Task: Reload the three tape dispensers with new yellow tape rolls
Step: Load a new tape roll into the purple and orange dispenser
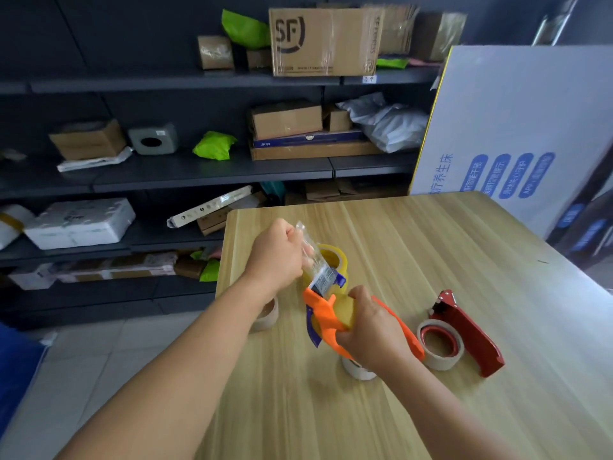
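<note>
My right hand (371, 330) grips an orange tape dispenser (323, 313) with a yellow tape roll (346, 310) seated in it, held above the wooden table (431, 260). My left hand (275, 254) pinches a clear strip of tape (316, 263) pulled up from the dispenser's front. Behind it a second yellow roll (333, 257) sits in a blue dispenser (341, 280). A red dispenser (471, 333) lies to the right, holding a nearly spent whitish roll (441, 346).
A spent cardboard core (267, 315) stands near the table's left edge, and a white core (360, 370) is under my right wrist. Shelves with parcels (325, 41) fill the back. A large white carton (517, 127) leans at the table's far right.
</note>
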`<state>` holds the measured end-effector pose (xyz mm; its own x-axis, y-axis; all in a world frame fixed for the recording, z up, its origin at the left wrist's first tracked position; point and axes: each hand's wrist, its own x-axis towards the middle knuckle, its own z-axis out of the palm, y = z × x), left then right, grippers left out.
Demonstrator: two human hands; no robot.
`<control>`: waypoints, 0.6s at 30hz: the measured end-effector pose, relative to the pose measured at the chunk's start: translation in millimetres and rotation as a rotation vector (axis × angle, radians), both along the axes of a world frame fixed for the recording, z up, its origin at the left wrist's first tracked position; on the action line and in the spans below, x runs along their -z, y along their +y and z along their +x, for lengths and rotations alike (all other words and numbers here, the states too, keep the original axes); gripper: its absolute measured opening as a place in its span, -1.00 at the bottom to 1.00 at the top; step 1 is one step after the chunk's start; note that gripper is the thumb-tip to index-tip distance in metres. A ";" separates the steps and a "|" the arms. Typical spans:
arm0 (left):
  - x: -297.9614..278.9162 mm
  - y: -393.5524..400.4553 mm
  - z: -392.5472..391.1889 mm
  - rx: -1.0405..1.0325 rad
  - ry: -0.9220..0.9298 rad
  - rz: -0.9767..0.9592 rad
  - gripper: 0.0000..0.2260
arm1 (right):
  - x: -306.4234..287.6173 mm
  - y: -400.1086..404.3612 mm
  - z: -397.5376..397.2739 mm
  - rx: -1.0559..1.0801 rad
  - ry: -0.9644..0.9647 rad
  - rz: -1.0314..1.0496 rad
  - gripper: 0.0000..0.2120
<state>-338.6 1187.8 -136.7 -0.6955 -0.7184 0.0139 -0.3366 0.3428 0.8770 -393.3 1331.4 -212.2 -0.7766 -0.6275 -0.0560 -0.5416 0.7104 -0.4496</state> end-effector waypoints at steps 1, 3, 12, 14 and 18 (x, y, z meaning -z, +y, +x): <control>-2.8 -3.3 -0.6 0.005 -0.001 0.007 -0.81 | 0.4 1.1 -0.6 0.002 -0.017 -0.007 -0.53; -6.5 -9.2 -1.7 0.001 0.025 0.040 -0.81 | 1.0 3.9 -1.5 0.019 -0.058 -0.041 -0.51; -9.1 -25.0 4.7 -0.055 0.124 0.143 -0.84 | 12.3 11.5 -2.6 0.032 -0.185 -0.166 -0.51; -6.7 -25.6 5.3 -0.069 0.120 0.166 -0.82 | 13.7 12.1 -4.1 0.036 -0.205 -0.201 -0.53; -0.8 -23.2 8.2 -0.083 0.082 0.235 -0.81 | 17.9 14.9 -0.9 0.030 -0.247 -0.226 -0.53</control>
<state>-330.4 1164.7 -135.9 -0.6376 -0.7630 -0.1064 -0.2796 0.1006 0.9548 -394.2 1346.2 -230.0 -0.7753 -0.6225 -0.1071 -0.3769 0.5920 -0.7123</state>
